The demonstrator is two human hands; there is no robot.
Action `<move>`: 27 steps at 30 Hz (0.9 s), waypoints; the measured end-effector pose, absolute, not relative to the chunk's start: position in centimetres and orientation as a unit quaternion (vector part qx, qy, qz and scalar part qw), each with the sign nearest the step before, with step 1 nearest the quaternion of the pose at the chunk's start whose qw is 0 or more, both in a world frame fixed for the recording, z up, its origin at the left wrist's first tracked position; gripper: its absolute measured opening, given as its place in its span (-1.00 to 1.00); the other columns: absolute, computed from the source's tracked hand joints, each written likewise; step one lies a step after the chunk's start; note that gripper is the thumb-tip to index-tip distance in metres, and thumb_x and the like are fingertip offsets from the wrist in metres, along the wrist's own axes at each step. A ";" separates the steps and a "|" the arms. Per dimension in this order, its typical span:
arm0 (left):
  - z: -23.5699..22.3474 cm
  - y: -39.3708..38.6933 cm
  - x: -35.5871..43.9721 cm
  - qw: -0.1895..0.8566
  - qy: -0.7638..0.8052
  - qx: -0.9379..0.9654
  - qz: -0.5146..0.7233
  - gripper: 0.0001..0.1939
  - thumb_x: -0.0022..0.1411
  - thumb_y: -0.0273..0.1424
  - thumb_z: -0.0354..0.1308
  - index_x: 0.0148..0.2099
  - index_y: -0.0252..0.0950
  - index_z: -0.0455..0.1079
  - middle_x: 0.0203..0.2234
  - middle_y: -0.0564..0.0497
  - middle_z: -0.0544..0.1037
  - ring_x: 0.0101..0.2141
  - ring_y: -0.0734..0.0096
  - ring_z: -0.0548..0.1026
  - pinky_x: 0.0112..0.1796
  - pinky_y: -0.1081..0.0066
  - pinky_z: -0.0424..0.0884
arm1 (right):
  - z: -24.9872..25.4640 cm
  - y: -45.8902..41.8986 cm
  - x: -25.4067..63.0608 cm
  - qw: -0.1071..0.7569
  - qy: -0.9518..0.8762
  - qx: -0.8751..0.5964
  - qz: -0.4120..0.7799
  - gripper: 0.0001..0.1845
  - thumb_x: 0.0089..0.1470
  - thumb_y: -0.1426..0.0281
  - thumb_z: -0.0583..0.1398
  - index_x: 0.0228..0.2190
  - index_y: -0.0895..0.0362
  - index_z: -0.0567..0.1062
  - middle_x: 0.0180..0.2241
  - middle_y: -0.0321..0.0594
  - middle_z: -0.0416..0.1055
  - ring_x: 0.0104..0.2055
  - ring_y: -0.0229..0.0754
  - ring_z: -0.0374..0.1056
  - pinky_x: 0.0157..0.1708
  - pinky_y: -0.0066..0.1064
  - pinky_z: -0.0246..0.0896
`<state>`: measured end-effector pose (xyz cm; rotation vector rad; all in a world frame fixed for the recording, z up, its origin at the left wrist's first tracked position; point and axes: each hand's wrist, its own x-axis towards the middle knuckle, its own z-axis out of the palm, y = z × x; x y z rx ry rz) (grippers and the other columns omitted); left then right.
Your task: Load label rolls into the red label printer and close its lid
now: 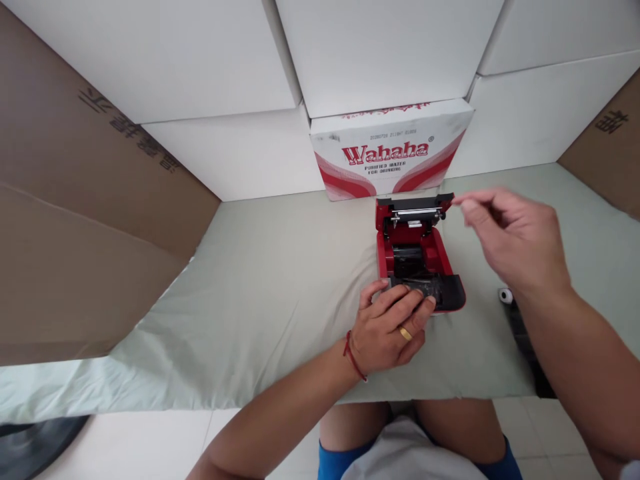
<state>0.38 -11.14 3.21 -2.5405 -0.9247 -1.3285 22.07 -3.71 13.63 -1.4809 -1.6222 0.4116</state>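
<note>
A small red and black label printer (445, 257) stands on the cloth with its lid (415, 207) raised. A metal rod and a black roller show under that lid. In the red well lies a black, shiny roll (407, 260), and dark film (425, 287) stretches from it toward the front. My left hand (393, 327) grips the printer's front, fingers over its top edge and on the film; what lies under the fingertips is hidden. At the lid's right corner is my right hand (515, 237), slightly blurred, its thumb and forefinger pinched together.
A white and red Wahaha carton (390, 157) stands behind the printer, against large white boxes (390, 53). Brown cardboard (75, 233) walls the left side, and more cardboard (605, 133) the right. A black item with a white round end (506, 295) lies partly under my right forearm.
</note>
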 end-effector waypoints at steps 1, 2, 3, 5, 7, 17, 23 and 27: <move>3.2 -11.2 0.5 0.066 -0.307 -0.841 -0.440 -0.48 0.37 -0.40 0.17 0.35 -0.18 0.40 -0.07 -0.03 0.73 0.02 0.26 0.60 0.40 0.14 0.11 | 13.3 -3.2 22.4 0.462 -0.636 -0.601 0.144 -0.57 0.39 0.00 0.17 0.02 -0.02 0.65 -0.09 -0.10 0.65 -0.17 -0.02 0.53 -0.12 -0.18 0.46; 3.3 -11.3 0.6 0.067 -0.307 -0.841 -0.440 -0.50 0.36 -0.41 0.18 0.33 -0.21 0.42 -0.07 -0.04 0.73 0.02 0.25 0.60 0.40 0.14 0.12 | 13.0 -2.6 22.5 0.472 -0.632 -0.599 0.138 -0.52 0.40 0.00 0.16 0.11 0.00 0.60 0.02 -0.05 0.63 -0.08 0.01 0.54 -0.04 -0.13 0.47; 3.3 -11.4 0.7 0.069 -0.306 -0.842 -0.439 -0.52 0.36 -0.42 0.18 0.30 -0.23 0.44 -0.08 -0.05 0.73 0.02 0.25 0.60 0.40 0.14 0.12 | 12.6 -2.0 22.6 0.472 -0.639 -0.590 0.147 -0.48 0.40 0.00 0.14 0.19 0.01 0.55 0.12 -0.03 0.59 0.03 0.04 0.54 0.05 -0.09 0.46; 3.4 -11.4 0.7 0.075 -0.304 -0.844 -0.435 -0.54 0.36 -0.42 0.17 0.29 -0.23 0.45 -0.10 -0.06 0.73 0.01 0.26 0.60 0.39 0.14 0.13 | 12.0 -1.2 22.4 0.455 -0.660 -0.569 0.184 -0.44 0.42 -0.01 0.11 0.26 -0.01 0.49 0.21 -0.06 0.55 0.18 0.05 0.50 0.16 -0.06 0.45; 3.4 -11.3 0.7 0.082 -0.303 -0.847 -0.429 -0.53 0.39 -0.43 0.15 0.31 -0.18 0.44 -0.10 -0.03 0.73 0.00 0.28 0.61 0.39 0.14 0.15 | 11.7 -1.2 22.1 0.430 -0.675 -0.560 0.216 -0.46 0.44 -0.03 0.08 0.25 -0.07 0.50 0.21 -0.14 0.57 0.24 0.02 0.49 0.20 -0.08 0.44; 3.4 -11.2 0.7 0.097 -0.307 -0.844 -0.430 -0.53 0.40 -0.48 0.16 0.30 -0.13 0.42 -0.13 0.00 0.74 -0.04 0.31 0.62 0.32 0.18 0.23 | 9.3 -6.9 24.4 0.420 -0.791 -0.418 0.154 -0.63 0.48 0.24 0.09 0.12 -0.06 0.63 0.17 -0.15 0.62 0.28 0.01 0.49 0.40 0.05 0.25; 3.4 -11.1 0.7 0.112 -0.312 -0.839 -0.431 -0.65 0.41 -0.46 0.13 0.18 -0.13 0.50 -0.17 0.00 0.73 -0.07 0.31 0.61 0.29 0.17 0.28 | 7.6 -8.1 24.5 0.380 -0.823 -0.411 0.094 -0.67 0.40 0.45 0.17 0.07 0.04 0.66 0.12 -0.12 0.65 0.25 -0.02 0.53 0.36 0.00 0.33; 3.1 -11.3 0.6 0.104 -0.308 -0.842 -0.431 -0.66 0.38 -0.47 0.14 0.16 -0.21 0.52 -0.16 -0.06 0.70 -0.03 0.27 0.57 0.26 0.16 0.33 | 8.1 -8.6 23.8 0.359 -0.827 -0.425 0.080 -0.67 0.40 0.47 0.17 0.07 0.08 0.67 0.11 -0.15 0.66 0.24 -0.05 0.54 0.29 -0.08 0.45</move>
